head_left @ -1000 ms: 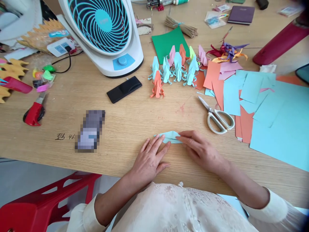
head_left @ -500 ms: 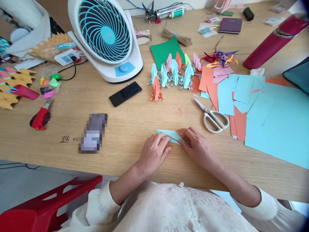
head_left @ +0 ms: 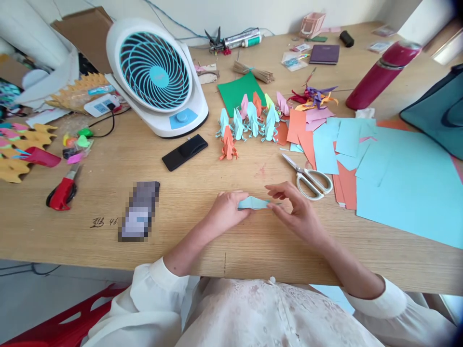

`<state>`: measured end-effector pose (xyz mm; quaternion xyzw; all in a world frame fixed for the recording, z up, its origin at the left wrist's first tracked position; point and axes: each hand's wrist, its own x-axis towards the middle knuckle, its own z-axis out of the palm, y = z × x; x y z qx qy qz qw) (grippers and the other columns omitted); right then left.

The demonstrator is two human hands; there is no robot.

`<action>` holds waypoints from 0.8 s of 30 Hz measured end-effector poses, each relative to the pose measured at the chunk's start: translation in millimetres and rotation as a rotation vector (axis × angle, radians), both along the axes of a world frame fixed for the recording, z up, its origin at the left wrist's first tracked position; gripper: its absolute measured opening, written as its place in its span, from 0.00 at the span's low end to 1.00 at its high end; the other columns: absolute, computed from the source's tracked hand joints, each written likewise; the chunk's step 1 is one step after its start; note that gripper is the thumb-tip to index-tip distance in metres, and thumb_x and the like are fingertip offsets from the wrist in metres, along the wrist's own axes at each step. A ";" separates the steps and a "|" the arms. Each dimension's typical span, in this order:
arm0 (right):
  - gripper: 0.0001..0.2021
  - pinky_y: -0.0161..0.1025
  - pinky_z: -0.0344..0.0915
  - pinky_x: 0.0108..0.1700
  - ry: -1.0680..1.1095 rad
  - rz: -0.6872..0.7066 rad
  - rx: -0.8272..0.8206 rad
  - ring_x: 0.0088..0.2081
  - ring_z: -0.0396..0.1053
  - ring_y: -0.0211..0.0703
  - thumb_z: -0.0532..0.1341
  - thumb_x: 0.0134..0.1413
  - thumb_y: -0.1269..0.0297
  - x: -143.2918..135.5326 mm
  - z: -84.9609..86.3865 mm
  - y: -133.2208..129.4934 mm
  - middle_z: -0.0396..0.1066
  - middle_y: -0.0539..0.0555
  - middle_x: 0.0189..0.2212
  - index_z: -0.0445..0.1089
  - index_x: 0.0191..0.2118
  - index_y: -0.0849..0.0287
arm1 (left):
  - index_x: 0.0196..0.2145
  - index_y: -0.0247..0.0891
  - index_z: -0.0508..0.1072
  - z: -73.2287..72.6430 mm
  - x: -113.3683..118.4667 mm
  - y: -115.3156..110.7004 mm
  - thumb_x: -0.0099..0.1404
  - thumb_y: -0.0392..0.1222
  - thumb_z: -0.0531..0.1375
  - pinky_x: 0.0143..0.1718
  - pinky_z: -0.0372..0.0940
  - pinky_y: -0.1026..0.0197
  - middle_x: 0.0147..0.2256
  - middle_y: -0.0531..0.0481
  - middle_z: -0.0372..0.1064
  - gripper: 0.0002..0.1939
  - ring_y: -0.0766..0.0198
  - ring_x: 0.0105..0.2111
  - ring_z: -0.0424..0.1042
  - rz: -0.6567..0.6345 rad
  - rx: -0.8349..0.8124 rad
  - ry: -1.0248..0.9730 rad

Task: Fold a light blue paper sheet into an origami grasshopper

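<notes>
1. The left hand (head_left: 228, 208) grasps the left end of a light-blue folded paper strip (head_left: 253, 203), its thumb along the near edge and its fingers over the far side.
2. The right hand (head_left: 302, 209) has its thumb at the strip's right tip, with the index finger raised apart from it; whether its other fingers pinch the paper, I cannot tell.
3. The strip is between the two hands, close to the near edge of the wooden table (head_left: 181, 193). Take it as the clock's centre, with twelve pointing away from the person.
4. At two o'clock, just beyond the right hand, lie white-handled scissors (head_left: 307, 178), blades spread slightly.
5. At three, a large light-blue sheet (head_left: 412, 188) lies beside smaller blue and orange paper pieces (head_left: 345, 185).
6. At twelve stand origami figures (head_left: 253, 120) in blue, pink, orange and yellow-green; a single orange one (head_left: 228, 144) stands in front, towards eleven.
7. At nine lies a pixelated smartphone (head_left: 139, 212); at ten, a black case (head_left: 185, 152); at eleven, a white desk fan (head_left: 181, 120).
</notes>
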<state>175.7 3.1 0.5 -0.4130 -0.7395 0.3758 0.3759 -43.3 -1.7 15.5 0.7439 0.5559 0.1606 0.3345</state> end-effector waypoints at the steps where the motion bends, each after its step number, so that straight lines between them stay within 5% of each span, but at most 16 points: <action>1: 0.17 0.45 0.68 0.47 0.050 -0.068 0.003 0.44 0.68 0.46 0.61 0.62 0.59 1.7 0.5 2.9 0.69 0.56 0.44 0.66 0.55 0.53 | 0.29 0.36 0.74 0.8 1.3 2.1 0.60 0.39 0.63 0.34 0.58 0.62 0.27 0.54 0.68 0.05 0.63 0.30 0.68 0.047 -0.088 -0.128; 3: 0.19 0.44 0.69 0.46 0.173 -0.168 -0.033 0.45 0.69 0.46 0.62 0.61 0.55 2.5 0.6 7.3 0.69 0.57 0.46 0.65 0.55 0.54 | 0.31 0.36 0.75 0.7 8.0 3.9 0.58 0.44 0.66 0.32 0.57 0.63 0.26 0.55 0.68 0.09 0.66 0.27 0.66 0.174 -0.227 -0.419; 8: 0.15 0.38 0.66 0.34 0.324 0.007 -0.321 0.30 0.67 0.40 0.62 0.59 0.50 -11.6 6.9 10.6 0.70 0.51 0.29 0.68 0.34 0.57 | 0.38 0.35 0.77 -1.8 35.5 -0.8 0.53 0.48 0.71 0.42 0.60 0.63 0.31 0.53 0.73 0.18 0.66 0.33 0.68 0.311 -0.431 -0.961; 16: 0.17 0.36 0.55 0.28 0.346 -0.020 -0.487 0.25 0.59 0.36 0.67 0.52 0.50 -14.0 15.2 15.4 0.66 0.49 0.24 0.68 0.28 0.58 | 0.30 0.34 0.75 13.5 31.3 3.6 0.50 0.49 0.73 0.31 0.58 0.67 0.26 0.55 0.68 0.17 0.69 0.27 0.63 0.237 -0.396 -0.857; 24: 0.15 0.37 0.61 0.31 0.504 -0.022 -0.480 0.28 0.62 0.37 0.69 0.49 0.52 -19.3 8.9 20.0 0.66 0.48 0.25 0.70 0.35 0.57 | 0.25 0.34 0.71 -2.2 36.5 8.3 0.57 0.46 0.67 0.28 0.57 0.67 0.23 0.56 0.63 0.14 0.70 0.25 0.60 0.209 -0.315 -0.757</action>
